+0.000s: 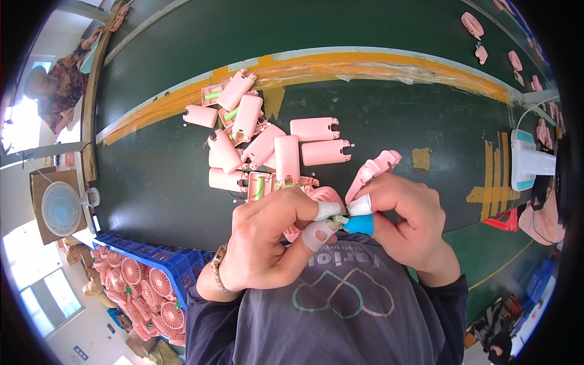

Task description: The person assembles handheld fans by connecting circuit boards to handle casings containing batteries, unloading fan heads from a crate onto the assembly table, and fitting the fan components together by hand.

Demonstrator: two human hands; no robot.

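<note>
My left hand (261, 240) is closed in a pinch, its thumb and forefinger wrapped in white finger covers. Meeting it at the fingertips is my right hand (410, 219), with one white and one blue finger cover. A pink plastic casing piece (371, 173) stands up out of my right hand, held tilted. What small part sits between the fingertips is too hidden to name. Just behind the fingers, a pink fan head (325, 196) shows in part. Beyond it lies a heap of pink handle casings (264, 146), some opened with green batteries (260, 187) inside.
At my left stands a blue crate (182, 261) full of pink fans (131, 271). A white fan (61, 207) is beyond it. Yellow tape (389, 70) runs along a raised strip across the green table (389, 103). Another person (61, 91) is at far left.
</note>
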